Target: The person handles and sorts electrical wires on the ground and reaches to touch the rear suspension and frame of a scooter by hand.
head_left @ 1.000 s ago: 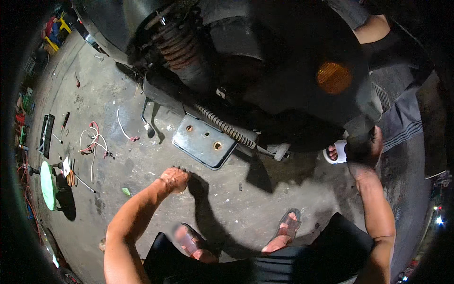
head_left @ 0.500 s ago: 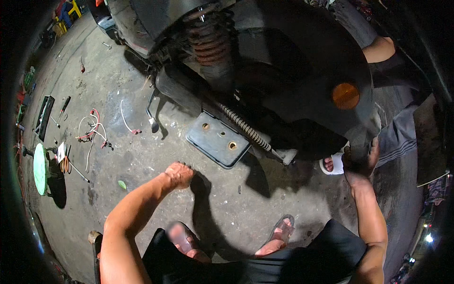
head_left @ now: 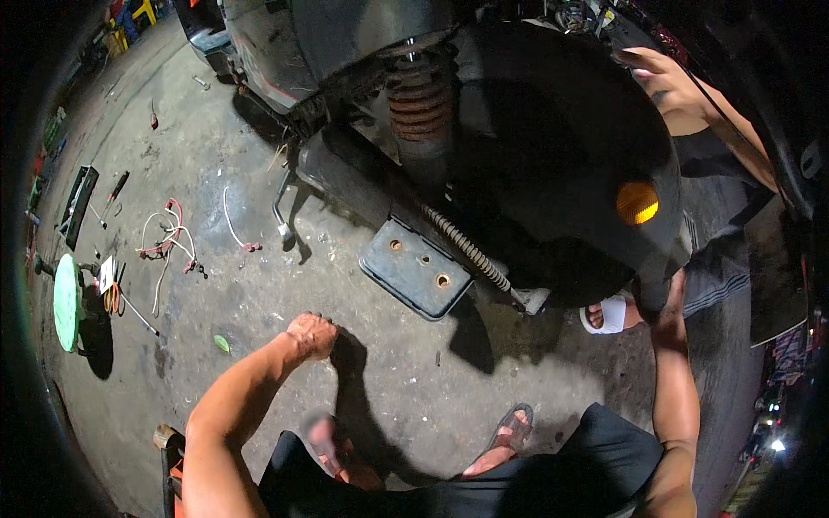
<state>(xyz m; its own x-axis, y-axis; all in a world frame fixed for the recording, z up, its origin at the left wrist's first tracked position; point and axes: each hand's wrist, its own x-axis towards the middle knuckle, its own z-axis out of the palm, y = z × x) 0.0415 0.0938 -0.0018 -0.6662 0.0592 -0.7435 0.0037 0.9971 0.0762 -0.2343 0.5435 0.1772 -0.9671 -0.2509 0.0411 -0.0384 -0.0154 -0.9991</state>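
Note:
Over the concrete floor, my left hand point(head_left: 311, 335) hangs with its fingers curled; whether anything is inside them is hidden. My right hand point(head_left: 671, 306) grips the lower edge of a dark mudguard point(head_left: 561, 164), partly hidden in shadow. An amber reflector point(head_left: 637, 202) sits on that guard. To its left are a rusty coil spring point(head_left: 419, 102), a ribbed cable boot point(head_left: 466, 242) and a grey metal plate point(head_left: 406, 272) with holes, below the vehicle's frame and nearest to my left hand.
A co-worker's hand point(head_left: 665, 86) is at the upper right, with a white-sandalled foot point(head_left: 609, 315) below. At left lie loose wires point(head_left: 168, 242), a tool tray point(head_left: 76, 207), a green round-topped object point(head_left: 65, 302) and scattered tools. A bent metal lever point(head_left: 281, 220) hangs near the frame.
The vehicle appears further right in the picture. The co-worker's hand has come into sight at the upper right. My left hand has shifted slightly left; my right hand still grips the guard.

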